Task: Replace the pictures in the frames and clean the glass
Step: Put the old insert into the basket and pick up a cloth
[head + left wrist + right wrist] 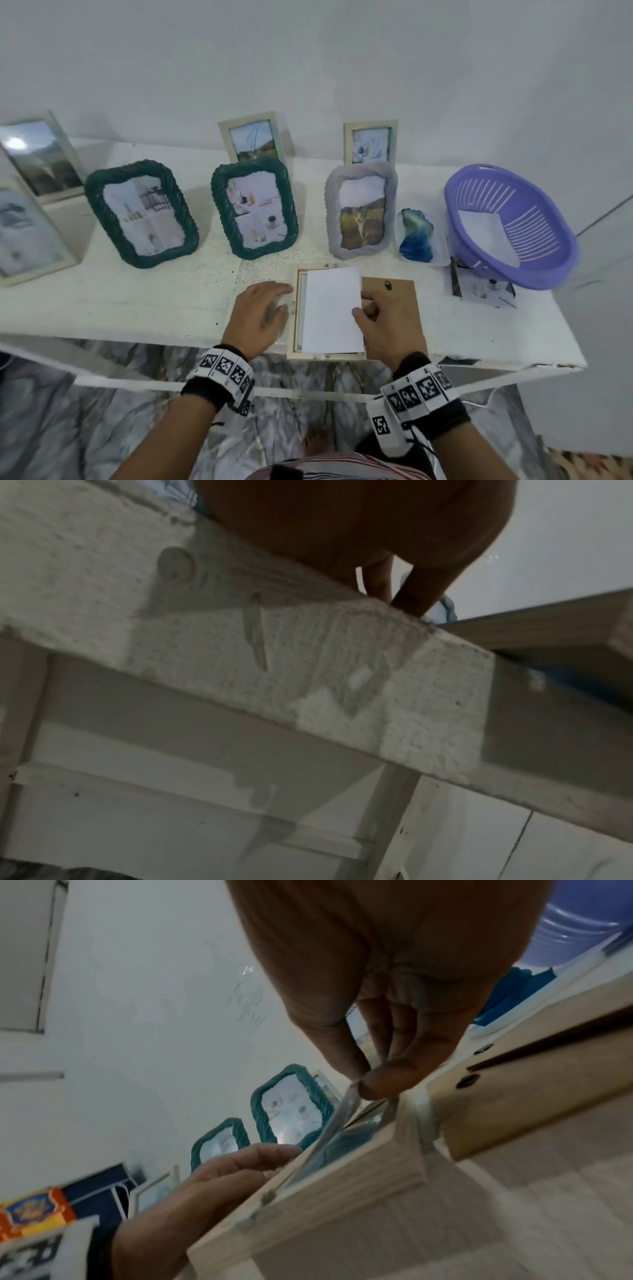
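Observation:
A light wooden frame (294, 318) lies face down at the front edge of the white table (137, 301). Over its opening lies a white picture sheet (332, 308), blank side up. My right hand (359, 310) pinches the sheet's right edge between thumb and forefinger; in the right wrist view the right hand (363, 1081) holds the thin sheet (344, 1112) tilted above the frame (342, 1191). The brown backing board (399, 294) lies just right of the frame, partly under my right hand. My left hand (274, 299) rests with relaxed fingers on a pale blue cloth (445, 610) beside the frame's left rail.
Behind stand two green wicker frames (140, 212) (253, 209), a grey frame (361, 212) and several pale wooden frames. At the right sit a purple basket (510, 222) holding a white sheet, a blue-green cloth in a clear tub (418, 236) and loose photos (483, 289).

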Demonstrator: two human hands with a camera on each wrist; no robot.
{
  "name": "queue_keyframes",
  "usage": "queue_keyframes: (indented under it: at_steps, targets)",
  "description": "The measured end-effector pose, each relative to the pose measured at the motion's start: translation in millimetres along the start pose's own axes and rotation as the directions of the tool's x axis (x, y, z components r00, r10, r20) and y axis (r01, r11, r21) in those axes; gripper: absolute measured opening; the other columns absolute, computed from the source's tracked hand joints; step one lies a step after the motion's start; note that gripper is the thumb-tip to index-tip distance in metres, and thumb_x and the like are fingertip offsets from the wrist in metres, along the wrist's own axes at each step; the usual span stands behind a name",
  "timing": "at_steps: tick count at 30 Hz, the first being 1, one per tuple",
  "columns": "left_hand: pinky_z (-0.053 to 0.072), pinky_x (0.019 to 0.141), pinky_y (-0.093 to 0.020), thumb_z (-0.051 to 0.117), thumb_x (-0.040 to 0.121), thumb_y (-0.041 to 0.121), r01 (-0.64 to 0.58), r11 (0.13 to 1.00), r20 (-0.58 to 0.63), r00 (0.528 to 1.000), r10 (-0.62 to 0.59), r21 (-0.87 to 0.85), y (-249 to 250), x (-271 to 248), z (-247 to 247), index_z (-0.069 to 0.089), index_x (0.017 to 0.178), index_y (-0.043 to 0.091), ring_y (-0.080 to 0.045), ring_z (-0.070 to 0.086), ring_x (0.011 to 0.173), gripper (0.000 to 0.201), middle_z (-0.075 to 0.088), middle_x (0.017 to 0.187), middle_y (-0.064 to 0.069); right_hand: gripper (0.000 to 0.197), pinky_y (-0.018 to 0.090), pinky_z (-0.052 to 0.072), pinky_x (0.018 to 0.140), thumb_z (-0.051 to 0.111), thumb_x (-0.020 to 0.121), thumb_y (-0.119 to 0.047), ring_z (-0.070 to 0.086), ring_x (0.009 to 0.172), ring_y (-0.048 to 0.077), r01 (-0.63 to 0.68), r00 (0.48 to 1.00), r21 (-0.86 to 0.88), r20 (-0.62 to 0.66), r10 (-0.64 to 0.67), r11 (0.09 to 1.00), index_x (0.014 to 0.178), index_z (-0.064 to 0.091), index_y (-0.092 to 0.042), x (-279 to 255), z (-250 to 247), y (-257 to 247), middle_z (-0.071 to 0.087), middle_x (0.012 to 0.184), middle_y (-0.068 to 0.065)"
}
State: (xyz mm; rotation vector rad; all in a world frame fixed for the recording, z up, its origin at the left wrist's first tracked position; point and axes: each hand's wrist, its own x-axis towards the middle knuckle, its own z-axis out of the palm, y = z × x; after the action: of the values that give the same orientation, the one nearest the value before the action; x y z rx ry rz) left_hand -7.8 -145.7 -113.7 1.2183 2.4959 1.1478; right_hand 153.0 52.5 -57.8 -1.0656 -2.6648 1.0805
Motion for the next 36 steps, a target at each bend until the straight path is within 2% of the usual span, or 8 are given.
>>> queue_keyframes:
  at_steps: [4,6,12,17,22,27,32,36]
  targets:
    - [0.042,0.102,-0.04,0.055,0.085,0.036,-0.01,1.0,-0.001,1.0,0.01,0.005,-0.7,-0.7,0.0,0.065,0.122,0.021,-0.014,0.053,0.117,0.042,0.064,0.124,0.008,0.033,0.01,0.033,0.054,0.052,0.095,-0.034,0.047,0.063,0.0,0.004,1.0,-0.104,0.013,-0.003,0.995,0.127,0.055,-0.024,-8.4,-2.0,-13.4,0.058,0.077,-0.012]
    - [0.041,0.103,-0.041,0.056,0.083,0.036,-0.021,1.0,0.003,1.0,0.021,0.003,-1.8,-1.7,0.5,0.065,0.123,0.021,-0.013,0.053,0.118,0.043,0.062,0.125,0.01,0.032,0.015,0.029,0.05,0.052,0.096,-0.033,0.046,0.065,0.002,0.021,1.0,-0.139,0.012,-0.019,0.99,0.125,0.056,-0.021,-9.9,-1.5,-19.7,0.062,0.085,-0.007]
    - [0.041,0.103,-0.044,0.056,0.083,0.038,-0.04,0.999,-0.003,0.999,0.04,-0.001,-8.1,-0.8,3.1,0.064,0.124,0.023,-0.014,0.053,0.119,0.044,0.062,0.126,0.011,0.039,0.019,0.042,0.077,0.05,0.097,-0.037,0.058,0.092,0.013,0.044,0.999,-0.215,0.024,-0.04,0.976,0.131,0.053,-0.018,-4.1,14.1,-19.3,0.058,0.119,0.0]
    - [0.036,0.105,-0.039,0.054,0.083,0.041,-0.019,1.0,-0.008,1.0,0.019,0.016,-9.6,-2.9,5.4,0.062,0.126,0.027,-0.011,0.048,0.124,0.046,0.059,0.129,0.014,0.03,0.023,0.04,0.067,0.05,0.095,-0.036,0.057,0.082,0.014,0.1,0.988,-0.231,-0.089,-0.124,0.968,0.117,0.062,-0.019,-4.7,9.5,-12.0,0.06,0.109,0.0]
    - [0.032,0.104,-0.035,0.054,0.082,0.041,0.0,1.0,-0.024,1.0,0.001,0.016,-9.3,-2.5,6.9,0.062,0.125,0.029,-0.009,0.046,0.125,0.046,0.058,0.129,0.017,0.021,0.039,0.047,0.067,0.07,0.079,-0.023,0.054,0.082,0.034,0.085,0.96,-0.335,-0.224,-0.167,0.938,0.094,0.064,-0.01,-3.0,2.8,16.4,0.059,0.098,0.015]
    - [0.033,0.102,-0.032,0.055,0.082,0.039,-0.024,1.0,-0.043,0.999,0.025,0.013,-9.7,-1.8,8.2,0.063,0.124,0.027,-0.008,0.048,0.122,0.045,0.058,0.128,0.017,0.045,0.044,0.049,0.079,0.059,0.085,-0.048,0.05,0.101,0.035,-0.063,0.989,-0.512,-0.15,-0.017,0.856,0.115,0.056,-0.015,-13.7,-11.2,41.5,0.053,0.118,0.014]
    - [0.032,0.102,-0.031,0.055,0.081,0.039,-0.015,1.0,-0.048,0.999,0.015,0.003,-8.3,-2.3,8.8,0.063,0.124,0.027,-0.007,0.047,0.122,0.046,0.058,0.128,0.017,0.039,0.041,0.046,0.076,0.066,0.084,-0.035,0.049,0.089,0.032,0.008,0.987,-0.451,-0.141,-0.081,0.892,0.113,0.063,-0.008,-12.0,-17.5,50.8,0.058,0.101,0.014]
    - [0.03,0.102,-0.03,0.054,0.081,0.04,-0.002,1.0,-0.03,1.0,0.002,0.003,-7.5,-2.3,7.8,0.062,0.125,0.027,-0.007,0.046,0.123,0.047,0.058,0.129,0.016,0.043,0.041,0.047,0.076,0.069,0.081,-0.039,0.046,0.1,0.031,-0.057,0.97,-0.307,-0.244,-0.02,0.95,0.117,0.063,-0.016,-12.2,-28.1,38.0,0.056,0.107,0.011]
